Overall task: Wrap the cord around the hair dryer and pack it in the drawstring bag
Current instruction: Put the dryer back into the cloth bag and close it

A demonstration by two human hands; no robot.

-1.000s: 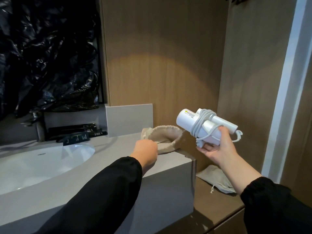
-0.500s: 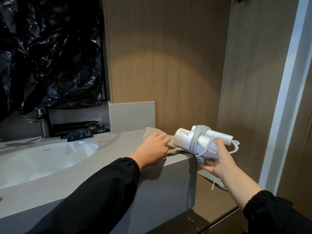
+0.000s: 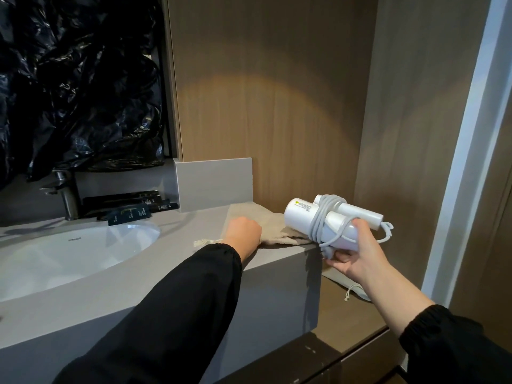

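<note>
Nearest me, at the right, a second beige bag (image 3: 350, 284) lies on the low wooden shelf (image 3: 343, 328), partly hidden behind my right forearm. Just above it my right hand (image 3: 357, 253) grips the white hair dryer (image 3: 313, 220) from the handle end, fingers wrapped around the folded body; its barrel points left and overhangs the right end of the grey counter (image 3: 171, 261). The grey cord (image 3: 321, 217) is wound in several turns around the dryer, with one loop sticking out to the right past my hand. On the counter to the left, my left hand (image 3: 243, 231) is clenched on the beige drawstring bag (image 3: 266, 225), which lies flat with its mouth toward the dryer, whose barrel hides the opening; a tasselled string end (image 3: 205, 241) trails left. Further left sits the white basin (image 3: 72, 253). At the far side stand the faucet (image 3: 65, 195) and dark sachets (image 3: 130, 213), below crumpled black plastic sheeting (image 3: 80, 87).
</note>
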